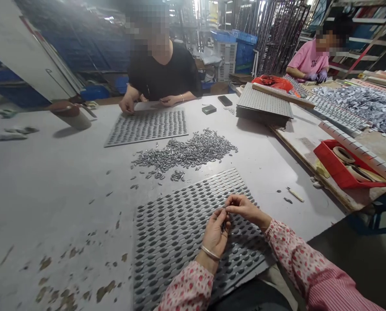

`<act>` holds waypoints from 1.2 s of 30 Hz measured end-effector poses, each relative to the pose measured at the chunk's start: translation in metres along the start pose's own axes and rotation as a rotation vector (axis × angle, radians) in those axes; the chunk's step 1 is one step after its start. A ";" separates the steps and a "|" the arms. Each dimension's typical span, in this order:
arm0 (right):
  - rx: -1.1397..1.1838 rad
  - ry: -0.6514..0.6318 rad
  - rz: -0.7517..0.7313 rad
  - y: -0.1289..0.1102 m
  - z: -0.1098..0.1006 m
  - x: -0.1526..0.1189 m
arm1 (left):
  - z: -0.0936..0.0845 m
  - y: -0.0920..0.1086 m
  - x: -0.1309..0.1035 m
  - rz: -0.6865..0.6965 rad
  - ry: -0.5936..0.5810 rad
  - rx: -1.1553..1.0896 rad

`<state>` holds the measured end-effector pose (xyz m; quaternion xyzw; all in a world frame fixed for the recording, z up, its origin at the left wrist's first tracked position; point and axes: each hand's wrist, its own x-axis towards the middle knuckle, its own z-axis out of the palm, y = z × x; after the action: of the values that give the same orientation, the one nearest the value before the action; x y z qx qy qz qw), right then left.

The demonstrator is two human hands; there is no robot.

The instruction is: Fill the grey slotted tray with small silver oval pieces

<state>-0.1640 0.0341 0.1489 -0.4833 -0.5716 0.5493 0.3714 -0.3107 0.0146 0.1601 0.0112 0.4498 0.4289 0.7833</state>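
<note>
A grey board (180, 233) with rows of dark oval pieces lies before me, its top right part showing bare ridged rows. Over the board, my left hand (216, 233) is curled around several small dark pieces, with a bangle on its wrist. My right hand (243, 208) pinches at the left hand's fingertips; whatever is between its fingers is too small to make out. Beyond the board is a loose pile of shiny grey oval pieces (189, 151).
Across the table (83, 181), a person in black works over another studded board (150, 126). A board stack (264, 103) stands back right, near a phone (224, 100). At right are a small knife (295, 194) and a red bin (351, 166) with tape rolls. Another person in pink sits farther off.
</note>
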 end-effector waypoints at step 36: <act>-0.127 0.000 -0.022 0.010 -0.006 0.010 | 0.005 0.003 0.000 0.033 0.020 -0.039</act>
<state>-0.1590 0.0451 0.1384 -0.4993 -0.6107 0.5080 0.3461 -0.3091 0.0180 0.1644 -0.0008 0.4489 0.4505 0.7717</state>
